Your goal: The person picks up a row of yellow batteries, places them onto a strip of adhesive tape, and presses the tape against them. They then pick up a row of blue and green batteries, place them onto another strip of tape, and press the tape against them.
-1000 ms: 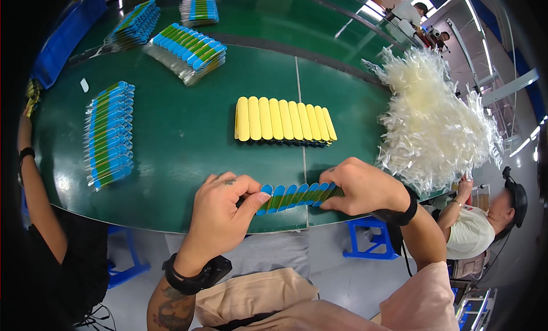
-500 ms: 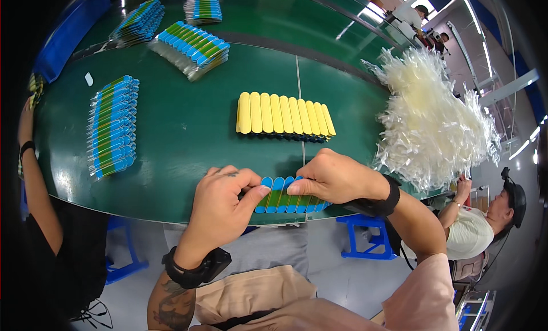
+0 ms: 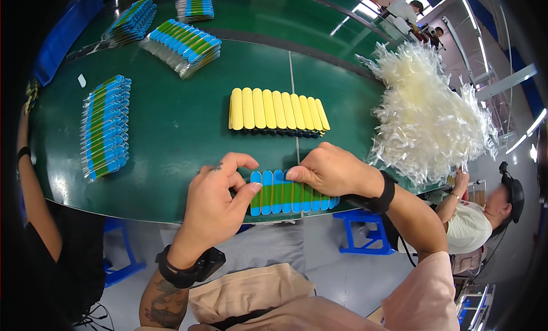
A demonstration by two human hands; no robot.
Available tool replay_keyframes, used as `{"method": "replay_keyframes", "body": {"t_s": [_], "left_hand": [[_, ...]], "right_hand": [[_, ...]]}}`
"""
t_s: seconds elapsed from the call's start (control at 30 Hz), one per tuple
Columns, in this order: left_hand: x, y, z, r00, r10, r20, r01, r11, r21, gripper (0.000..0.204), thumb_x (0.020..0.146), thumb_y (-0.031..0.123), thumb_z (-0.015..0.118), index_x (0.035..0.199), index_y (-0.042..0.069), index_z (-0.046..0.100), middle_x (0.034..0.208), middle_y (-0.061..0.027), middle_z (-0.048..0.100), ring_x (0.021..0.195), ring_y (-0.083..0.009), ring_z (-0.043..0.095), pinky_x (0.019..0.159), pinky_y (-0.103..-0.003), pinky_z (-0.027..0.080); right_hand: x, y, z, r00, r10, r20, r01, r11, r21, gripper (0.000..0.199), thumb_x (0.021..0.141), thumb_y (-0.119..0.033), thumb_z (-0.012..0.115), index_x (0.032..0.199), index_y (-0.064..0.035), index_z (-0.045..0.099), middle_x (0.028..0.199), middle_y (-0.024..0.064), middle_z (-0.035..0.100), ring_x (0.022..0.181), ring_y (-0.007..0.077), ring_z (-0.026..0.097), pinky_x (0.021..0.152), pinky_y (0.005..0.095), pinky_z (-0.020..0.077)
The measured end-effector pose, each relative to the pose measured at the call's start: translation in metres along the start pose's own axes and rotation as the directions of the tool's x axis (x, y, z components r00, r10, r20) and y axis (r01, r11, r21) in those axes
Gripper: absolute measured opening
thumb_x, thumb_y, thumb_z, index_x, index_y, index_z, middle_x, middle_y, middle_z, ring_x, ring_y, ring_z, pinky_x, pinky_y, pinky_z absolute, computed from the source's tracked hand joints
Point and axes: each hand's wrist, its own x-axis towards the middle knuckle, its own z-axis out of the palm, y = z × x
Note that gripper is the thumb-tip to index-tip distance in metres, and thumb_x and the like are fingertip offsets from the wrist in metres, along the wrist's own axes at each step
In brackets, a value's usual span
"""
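Near the table's front edge lies a row of flat, round-ended blue and green strips (image 3: 282,201) that look like nail files, fanned side by side. My right hand (image 3: 337,174) grips the row's upper edge, thumb on the strips and fingers curled behind. At the row's left end is my left hand (image 3: 220,197); its thumb tip touches or nearly touches the end strip, while the index finger stands apart. Beyond the hands sits a stack of similar yellow strips (image 3: 277,109), dark along its lower edge.
Bundles of blue-green strips in clear sleeves (image 3: 107,125) lie left and at the back (image 3: 185,45). A heap of clear plastic sleeves (image 3: 431,119) covers the right side. A blue bin (image 3: 68,34) stands far left. Co-workers sit either side; a blue stool (image 3: 365,231) is below the table.
My left hand has loosened, its index finger lifting away from the thumb. More of the blue-green row shows at its left end. The whole view has shifted slightly.
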Motion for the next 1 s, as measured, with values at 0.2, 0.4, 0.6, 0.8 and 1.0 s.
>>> {"method": "replay_keyframes", "body": {"t_s": [0.2,0.4,0.6,0.8,1.0], "left_hand": [[0.001,-0.003,0.000,0.994,0.111,-0.007,-0.110,0.991,0.073,0.014,0.086,0.008,0.070,0.098,0.009,0.064,0.059,-0.0029,0.062,0.056,-0.0238,0.058,0.073,-0.036,0.043],[0.000,0.004,-0.009,0.984,0.131,0.118,-0.152,0.971,0.184,0.028,0.078,0.015,0.078,0.105,0.012,0.069,0.090,-0.0057,0.071,0.091,-0.0238,0.064,0.083,-0.041,0.045],[-0.003,0.006,-0.003,0.947,0.207,0.245,-0.291,0.876,0.385,0.049,0.066,0.018,0.085,0.113,0.016,0.073,0.146,-0.0116,0.051,0.136,-0.0365,0.043,0.107,-0.050,0.038],[-0.011,-0.009,0.006,0.903,0.407,0.140,-0.423,0.778,0.465,0.033,0.072,0.008,0.076,0.105,0.014,0.075,0.120,-0.0056,0.067,0.116,-0.0304,0.059,0.096,-0.047,0.047],[-0.023,-0.016,0.012,0.734,0.671,0.102,-0.616,0.595,0.516,0.025,0.072,0.005,0.075,0.096,0.007,0.076,0.105,-0.0032,0.069,0.098,-0.0235,0.063,0.084,-0.041,0.051]], "right_hand": [[-0.005,-0.011,-0.001,0.999,0.028,-0.028,-0.030,0.997,-0.065,0.057,0.093,-0.055,0.065,0.073,-0.0012,0.065,0.058,0.0187,0.057,0.057,0.0414,0.059,0.054,0.0478,0.0472],[-0.010,-0.001,0.005,0.967,-0.094,-0.235,0.075,0.993,-0.086,0.054,0.084,-0.056,0.074,0.085,-0.0026,0.063,0.074,0.0133,0.061,0.064,0.0344,0.062,0.061,0.0437,0.0500],[-0.045,-0.018,-0.006,0.988,-0.150,-0.043,0.134,0.955,-0.265,0.071,0.069,-0.047,0.087,0.115,-0.0015,0.060,0.125,0.0211,0.053,0.105,0.0417,0.061,0.087,0.0496,0.0512],[-0.059,-0.014,0.003,0.962,-0.234,-0.142,0.169,0.916,-0.363,0.064,0.070,-0.024,0.084,0.124,-0.0053,0.057,0.133,0.0193,0.052,0.119,0.0406,0.056,0.096,0.0506,0.0487],[-0.078,0.008,0.024,0.840,-0.450,-0.303,0.289,0.844,-0.451,0.028,0.072,-0.007,0.072,0.099,-0.0021,0.068,0.096,0.0091,0.071,0.087,0.0291,0.071,0.074,0.0367,0.0581]]}}
